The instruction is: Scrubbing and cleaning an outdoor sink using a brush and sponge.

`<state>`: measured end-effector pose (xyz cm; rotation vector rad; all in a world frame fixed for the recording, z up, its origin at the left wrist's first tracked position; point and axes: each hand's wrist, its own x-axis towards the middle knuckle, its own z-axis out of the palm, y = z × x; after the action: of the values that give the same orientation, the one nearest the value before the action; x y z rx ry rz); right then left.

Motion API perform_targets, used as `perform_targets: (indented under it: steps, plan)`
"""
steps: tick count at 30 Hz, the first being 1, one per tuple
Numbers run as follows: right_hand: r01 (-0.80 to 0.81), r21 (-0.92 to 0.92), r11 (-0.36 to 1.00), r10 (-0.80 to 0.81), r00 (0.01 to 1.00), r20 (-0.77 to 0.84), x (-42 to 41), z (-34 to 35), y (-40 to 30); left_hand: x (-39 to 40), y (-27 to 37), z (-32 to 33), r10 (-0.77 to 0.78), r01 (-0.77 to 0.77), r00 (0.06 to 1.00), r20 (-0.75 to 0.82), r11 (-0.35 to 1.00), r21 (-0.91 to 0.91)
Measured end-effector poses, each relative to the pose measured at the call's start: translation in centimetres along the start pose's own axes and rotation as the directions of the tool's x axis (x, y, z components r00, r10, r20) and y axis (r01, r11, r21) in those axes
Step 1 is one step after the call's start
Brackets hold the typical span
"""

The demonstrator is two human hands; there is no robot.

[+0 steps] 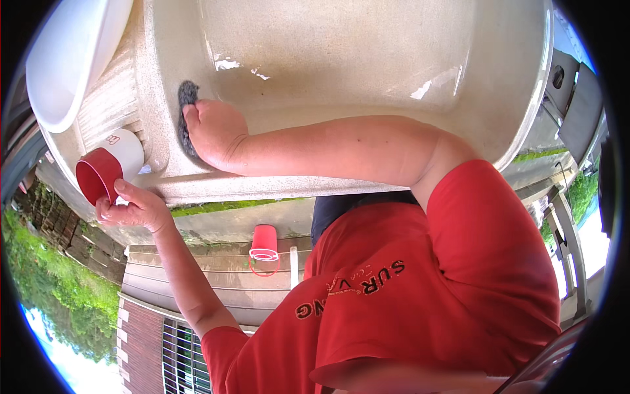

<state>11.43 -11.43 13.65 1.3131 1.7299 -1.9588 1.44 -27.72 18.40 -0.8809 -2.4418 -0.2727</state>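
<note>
My right hand [214, 130] is closed around a dark grey scouring pad [186, 96], which rests against the ledge at the left end of the speckled beige sink [315, 111]. Farther left, my left hand [135, 204] grips the rim of a red and white cup [106, 167] between thumb and fingers. The cup is tilted, its red mouth towards the lower left, near the sink's outer edge and the ribbed drainboard [115, 93]. Its white part bears red writing.
A large white basin [64, 74] leans over the drainboard at the upper left. Below the sink's front edge [295, 187], a red bucket [265, 241] with a handle is on the ground. A low mossy concrete ledge [236, 219] runs past it.
</note>
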Motion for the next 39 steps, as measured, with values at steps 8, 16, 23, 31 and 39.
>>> perform_targets:
  steps: [8, 16, 23, 31, 39]
  plan:
    - [0.083, -0.063, 0.995, -0.095, 0.972, -0.214, 6.1, -0.1, 1.8, -0.2, 0.1, -0.3, -0.052, 0.052, 0.999, 0.003, 0.999, 0.001]
    - [0.160, 0.123, 0.980, -0.136, 0.974, -0.180, 1.8, 0.8, -1.0, -0.6, -0.5, -0.6, -0.002, 0.003, 0.999, 0.034, 0.999, -0.037]
    - [0.185, 0.060, 0.981, -0.143, 0.896, -0.420, 13.9, -2.7, -2.3, -0.3, 0.6, -0.2, -0.033, 0.034, 0.999, 0.018, 0.993, -0.115]
    - [0.387, -0.315, 0.867, -0.439, 0.891, -0.114, 5.7, -0.5, 4.8, -0.6, -0.3, -0.9, -0.054, 0.057, 0.996, 0.071, 0.998, -0.039]
    - [0.420, -0.706, 0.571, -0.804, 0.459, -0.377, 17.6, -4.1, 1.0, -0.7, -0.2, -0.9, -0.088, 0.093, 0.993, 0.073, 0.993, -0.077]
